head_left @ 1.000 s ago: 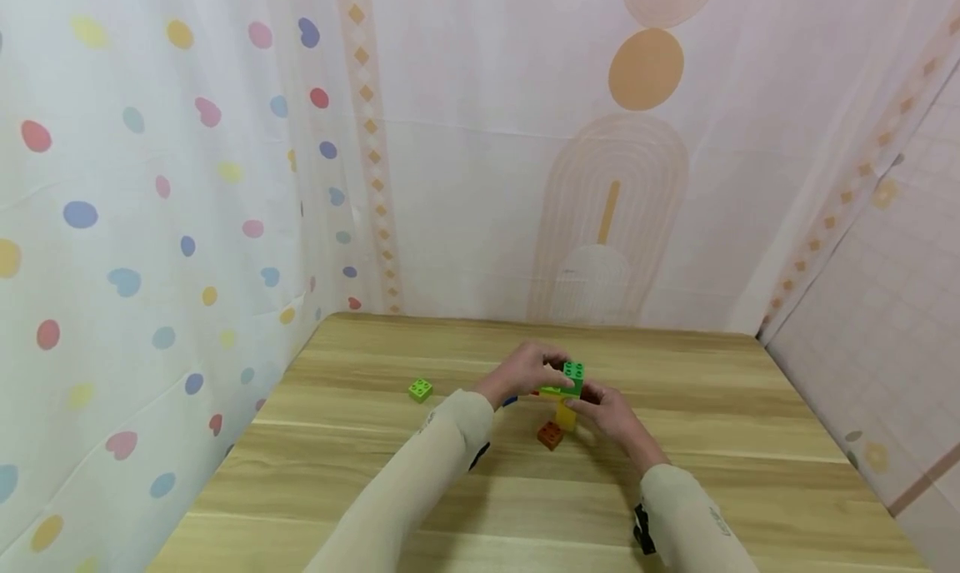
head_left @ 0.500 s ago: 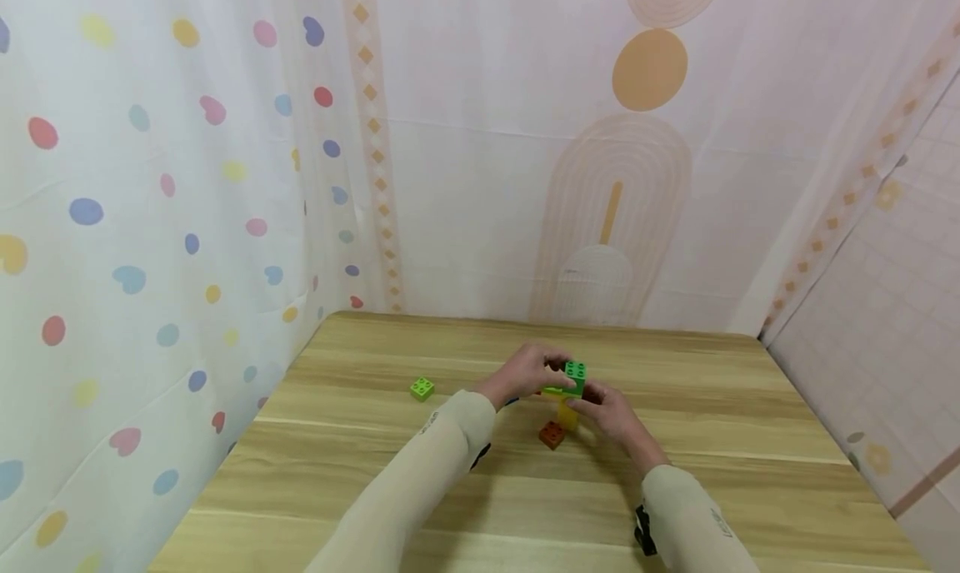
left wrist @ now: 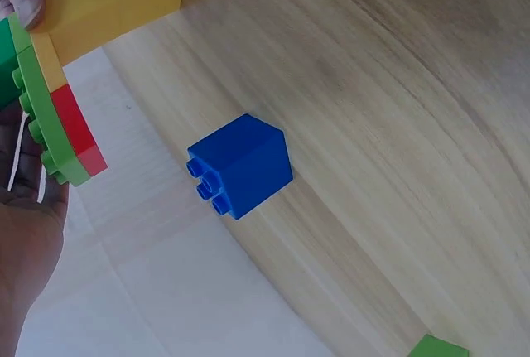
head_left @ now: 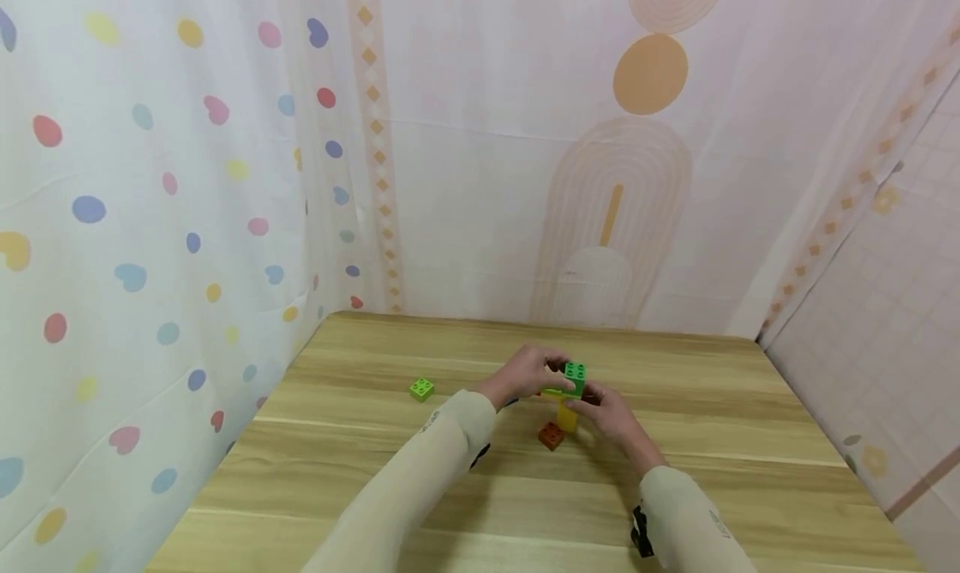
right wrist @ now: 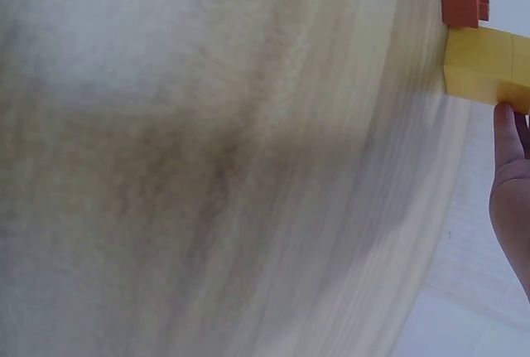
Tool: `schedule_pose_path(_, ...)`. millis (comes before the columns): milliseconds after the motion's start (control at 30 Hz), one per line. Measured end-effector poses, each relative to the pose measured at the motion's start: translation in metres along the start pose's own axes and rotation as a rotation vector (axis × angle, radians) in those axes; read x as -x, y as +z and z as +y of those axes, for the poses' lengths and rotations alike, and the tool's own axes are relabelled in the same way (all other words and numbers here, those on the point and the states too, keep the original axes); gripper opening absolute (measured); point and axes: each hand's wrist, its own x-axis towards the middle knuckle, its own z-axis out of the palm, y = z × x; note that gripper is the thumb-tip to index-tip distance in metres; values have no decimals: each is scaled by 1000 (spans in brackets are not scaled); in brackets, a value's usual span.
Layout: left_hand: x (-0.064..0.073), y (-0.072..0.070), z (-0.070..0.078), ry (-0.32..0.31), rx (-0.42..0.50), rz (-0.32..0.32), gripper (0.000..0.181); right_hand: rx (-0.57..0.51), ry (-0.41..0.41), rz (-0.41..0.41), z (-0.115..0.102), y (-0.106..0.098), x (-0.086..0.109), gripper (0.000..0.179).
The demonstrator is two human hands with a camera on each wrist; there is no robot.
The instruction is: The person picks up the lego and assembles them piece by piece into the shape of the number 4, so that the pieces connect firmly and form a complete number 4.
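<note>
In the head view my left hand (head_left: 525, 375) pinches a green building brick (head_left: 575, 376) at the top of a small stack. My right hand (head_left: 615, 415) grips the stack's side around its yellow bricks (head_left: 567, 416). Between green and yellow, the left wrist view shows a long lime-green brick (left wrist: 51, 113) with a red brick (left wrist: 80, 131) under its free end. Some fingers of both hands are hidden behind the bricks. In the right wrist view my right thumb (right wrist: 507, 137) presses on the yellow bricks. A brown-orange brick (head_left: 551, 435) is just in front of the stack's foot.
A blue brick (left wrist: 244, 166) lies on the wooden table (head_left: 525, 523), mostly hidden behind my left wrist in the head view. Farther left is a lime-green brick (head_left: 422, 389). Patterned curtains (head_left: 480, 223) hang behind and beside the table.
Both hands keep their hold on the stack with almost no movement. The head view has shifted slightly.
</note>
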Motion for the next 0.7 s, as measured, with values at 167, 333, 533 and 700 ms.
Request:
schedule_pose_path(167,-1,0,-2,35,-69,-15,35,12,-20,26,0,3,1,38)
schedule_pose_path(333,3,-7,-9,-31,-77,24,56,13,-8,38,2,5,1,37)
schedule_pose_path(533,5,-36,-20,-58,18,124,64,8,18,40,2,4,0,37)
schedule_pose_path(700,13,-53,-37,-89,39,224,59,-3,17,38,1,4,-1,35)
